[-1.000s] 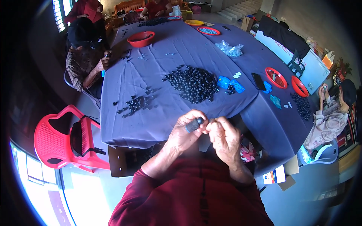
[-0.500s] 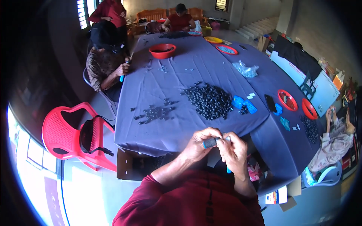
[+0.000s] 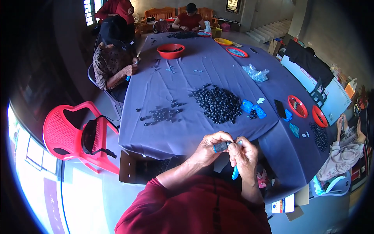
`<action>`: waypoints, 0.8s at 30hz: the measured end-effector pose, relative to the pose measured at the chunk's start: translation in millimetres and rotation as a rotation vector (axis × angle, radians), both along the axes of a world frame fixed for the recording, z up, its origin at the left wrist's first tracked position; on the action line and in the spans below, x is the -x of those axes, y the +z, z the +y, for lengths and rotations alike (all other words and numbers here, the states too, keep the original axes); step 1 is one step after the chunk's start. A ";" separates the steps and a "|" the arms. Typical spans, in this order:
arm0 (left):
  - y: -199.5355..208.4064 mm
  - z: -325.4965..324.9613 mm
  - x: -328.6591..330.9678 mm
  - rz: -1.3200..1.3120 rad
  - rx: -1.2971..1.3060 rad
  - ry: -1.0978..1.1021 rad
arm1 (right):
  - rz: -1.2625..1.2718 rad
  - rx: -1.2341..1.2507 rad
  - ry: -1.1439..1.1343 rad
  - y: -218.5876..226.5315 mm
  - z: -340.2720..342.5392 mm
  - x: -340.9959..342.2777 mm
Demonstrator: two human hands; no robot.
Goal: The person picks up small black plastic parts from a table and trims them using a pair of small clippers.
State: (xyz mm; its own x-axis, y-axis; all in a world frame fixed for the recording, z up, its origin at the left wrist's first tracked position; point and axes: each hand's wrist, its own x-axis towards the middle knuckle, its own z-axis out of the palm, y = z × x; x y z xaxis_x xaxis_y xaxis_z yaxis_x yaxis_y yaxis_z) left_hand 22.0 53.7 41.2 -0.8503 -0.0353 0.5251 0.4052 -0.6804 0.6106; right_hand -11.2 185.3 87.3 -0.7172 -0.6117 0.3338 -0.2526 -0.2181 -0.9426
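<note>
My left hand (image 3: 205,151) is closed in front of my chest, just off the table's near edge. A dark sleeve with a blue rim (image 3: 221,147) wraps one of its fingers. Its fingertips press together against my right hand; what they pinch is small, dark and mostly hidden. My right hand (image 3: 245,155) is closed around a slim tool with a blue handle (image 3: 235,172), whose handle sticks out below the palm. Beyond the hands, a large heap of small, round, shiny black pieces (image 3: 218,104) lies on the cloth-covered table (image 3: 194,136). Left of it, similar pieces (image 3: 161,114) are scattered loosely.
Blue plastic pieces (image 3: 258,112) and a phone (image 3: 279,108) lie right of the heap. A red bowl (image 3: 170,51), a clear plastic bag (image 3: 256,73) and red trays (image 3: 297,106) stand farther off. Co-workers sit around the table. At left is a red chair (image 3: 70,132).
My right hand has turned slightly, and more of the blue handle now shows below it. Both hands stay together. The view has shifted a little.
</note>
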 end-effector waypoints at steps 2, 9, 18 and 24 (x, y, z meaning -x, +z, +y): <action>-1.4 -6.4 3.2 -0.131 0.033 0.131 | -0.025 -0.002 0.019 -1.2 -1.3 1.3; -28.8 -150.9 36.4 -0.168 1.177 1.536 | -0.076 -0.059 0.006 -22.4 9.4 14.6; -68.8 -255.2 43.9 -0.804 1.812 1.405 | -0.164 -0.206 -0.038 -68.0 6.3 46.4; -85.1 -259.0 128.1 -0.363 1.697 1.293 | -0.102 -0.258 -0.052 -69.5 7.3 53.5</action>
State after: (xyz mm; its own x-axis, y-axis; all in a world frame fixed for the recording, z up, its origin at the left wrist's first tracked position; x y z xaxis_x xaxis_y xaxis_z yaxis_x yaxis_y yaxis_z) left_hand -106.1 -205.3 -43.9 -0.7863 -0.3177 0.5300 -0.1712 0.9361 0.3071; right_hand -64.7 192.6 17.8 -0.7720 -0.6283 0.0963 -0.1585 0.0436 -0.9864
